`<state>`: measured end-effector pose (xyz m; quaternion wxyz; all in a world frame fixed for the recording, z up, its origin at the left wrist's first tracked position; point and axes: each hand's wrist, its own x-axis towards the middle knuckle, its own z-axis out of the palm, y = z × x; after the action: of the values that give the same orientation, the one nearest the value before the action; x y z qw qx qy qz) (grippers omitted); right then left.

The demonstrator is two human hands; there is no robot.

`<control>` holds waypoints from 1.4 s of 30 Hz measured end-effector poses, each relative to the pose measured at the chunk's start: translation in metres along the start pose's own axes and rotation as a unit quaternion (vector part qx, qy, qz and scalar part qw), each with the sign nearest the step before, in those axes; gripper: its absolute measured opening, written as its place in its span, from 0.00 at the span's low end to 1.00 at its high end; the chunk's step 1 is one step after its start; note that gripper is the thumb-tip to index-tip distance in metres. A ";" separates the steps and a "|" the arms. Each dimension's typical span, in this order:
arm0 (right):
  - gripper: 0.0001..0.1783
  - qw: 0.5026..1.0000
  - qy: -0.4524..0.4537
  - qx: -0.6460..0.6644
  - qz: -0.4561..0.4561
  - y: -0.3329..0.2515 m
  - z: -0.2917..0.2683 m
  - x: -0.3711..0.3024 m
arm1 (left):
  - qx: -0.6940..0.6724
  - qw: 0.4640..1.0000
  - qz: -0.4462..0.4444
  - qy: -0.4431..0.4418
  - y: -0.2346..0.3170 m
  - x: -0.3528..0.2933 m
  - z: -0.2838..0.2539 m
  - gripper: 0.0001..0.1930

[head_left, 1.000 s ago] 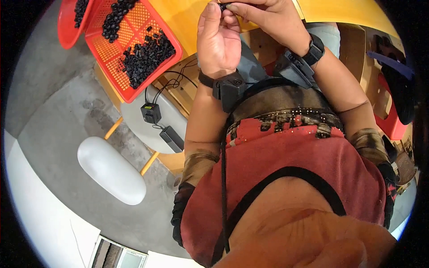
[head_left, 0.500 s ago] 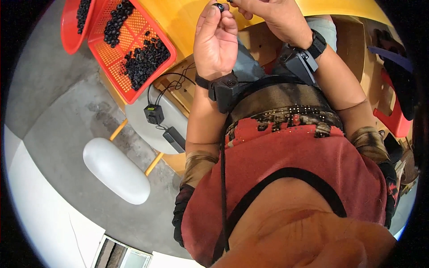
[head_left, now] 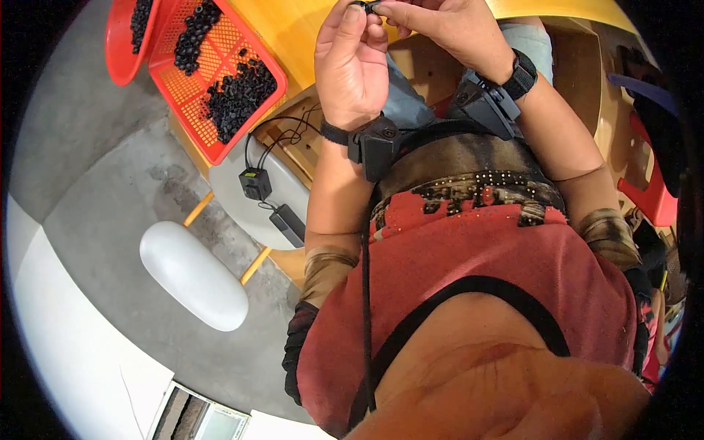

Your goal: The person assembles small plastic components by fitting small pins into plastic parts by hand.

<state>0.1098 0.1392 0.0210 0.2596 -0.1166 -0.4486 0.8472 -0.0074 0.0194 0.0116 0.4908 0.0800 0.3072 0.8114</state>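
Torso: red top with black strap, filling the lower frame, hiding the lap and whatever lies below.
Wrists: black strap-on device on the left, black band on the right.
Left hand: raised, fingers curled, fingertips pinched on a small black part.
Right hand: meeting it from the right, fingertips closed on the same part.
Part: at the top edge over the yellow table, cut off by the frame; long axis and heading impossible to tell.
Left side: white stool on grey floor, black adapter with cable.
Far left: orange mesh tray of small black pieces, red bowl beside it, partly cropped.
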 end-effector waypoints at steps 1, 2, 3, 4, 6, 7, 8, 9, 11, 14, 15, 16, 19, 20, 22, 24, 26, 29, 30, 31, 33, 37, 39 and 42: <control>0.09 1.000 0.000 0.001 0.000 0.000 0.000 0.000 | 0.011 1.000 0.007 0.004 0.000 0.000 0.001 0.11; 0.08 1.000 0.006 0.004 0.009 -0.001 0.001 0.000 | 0.023 1.000 0.014 0.008 0.000 0.000 0.002 0.11; 0.08 1.000 0.012 0.007 0.018 -0.001 0.002 0.000 | 0.023 1.000 0.013 0.008 -0.001 0.000 0.002 0.11; 0.08 1.000 0.013 0.008 0.018 -0.001 0.001 0.000 | 0.030 0.999 0.018 0.009 -0.002 0.000 0.001 0.11; 0.08 1.000 0.018 -0.007 0.010 -0.001 0.000 0.000 | 0.037 0.999 0.022 0.010 -0.002 0.000 0.001 0.12; 0.08 1.000 0.018 -0.007 0.010 -0.001 0.000 0.000 | 0.040 0.999 0.024 0.010 -0.002 0.000 0.001 0.11; 0.08 1.000 0.016 -0.015 0.005 -0.001 -0.001 0.000 | 0.043 0.999 0.026 0.009 -0.002 0.001 0.001 0.11; 0.08 1.000 0.014 -0.024 -0.002 -0.002 -0.001 0.000 | 0.043 0.999 0.026 0.009 -0.003 0.001 0.000 0.11; 0.07 0.999 0.017 -0.030 -0.001 -0.002 -0.001 0.000 | 0.049 0.998 0.034 -0.009 -0.004 0.001 -0.003 0.12; 0.07 0.999 0.019 -0.051 -0.001 -0.001 -0.002 0.000 | 0.045 0.998 0.030 -0.011 -0.004 0.001 -0.003 0.12; 0.07 0.998 0.019 -0.065 0.000 0.000 -0.003 0.000 | 0.045 0.998 0.030 -0.011 -0.004 0.001 -0.001 0.12; 0.07 0.998 0.019 -0.065 0.000 0.000 -0.003 -0.001 | 0.050 0.998 0.025 -0.002 -0.004 0.000 0.000 0.12; 0.07 0.998 0.011 -0.053 -0.016 -0.001 -0.004 -0.003 | 0.067 0.997 0.020 0.021 -0.002 -0.002 0.012 0.12; 0.08 0.997 0.010 -0.075 -0.015 -0.003 -0.005 -0.004 | 0.079 0.996 0.020 0.036 -0.002 -0.002 0.015 0.13; 0.08 0.995 0.008 -0.097 -0.016 -0.003 -0.006 -0.005 | 0.061 0.998 0.018 0.018 -0.002 -0.001 0.005 0.13; 0.08 0.999 0.017 -0.032 0.005 0.000 -0.005 -0.004 | 0.043 0.999 0.016 0.000 -0.008 0.006 -0.011 0.14; 0.08 0.999 0.010 -0.034 0.001 0.001 -0.001 -0.002 | -0.080 0.973 0.054 -0.211 -0.012 0.018 -0.025 0.14; 0.08 0.998 0.022 -0.052 -0.009 0.000 -0.006 -0.006 | 0.045 0.999 0.009 0.008 -0.004 -0.001 0.002 0.14; 0.08 0.998 0.022 -0.064 -0.013 0.000 -0.005 -0.006 | 0.045 0.999 0.011 0.008 -0.003 -0.002 0.003 0.14; 0.08 0.998 0.021 -0.064 -0.013 0.000 -0.005 -0.006 | 0.050 0.999 0.012 0.010 -0.002 -0.003 0.004 0.14; 0.08 0.997 0.009 -0.065 -0.034 -0.001 -0.003 -0.006 | 0.054 0.998 0.015 0.012 0.000 -0.003 0.006 0.14; 0.08 0.998 0.022 -0.054 -0.031 -0.003 -0.001 -0.008 | 0.052 0.999 0.009 0.004 0.001 -0.004 0.009 0.14; 0.08 0.998 0.026 -0.049 -0.028 -0.002 -0.003 -0.008 | 0.049 0.999 0.004 0.008 0.001 -0.004 0.009 0.13; 0.08 0.998 0.017 -0.059 -0.027 -0.002 -0.004 -0.008 | 0.058 0.998 0.006 0.020 0.000 -0.004 0.008 0.13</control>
<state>0.1187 0.1385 0.0197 0.2830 -0.1338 -0.4960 0.8099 -0.0022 0.0188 0.0187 0.4741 0.0946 0.3629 0.7966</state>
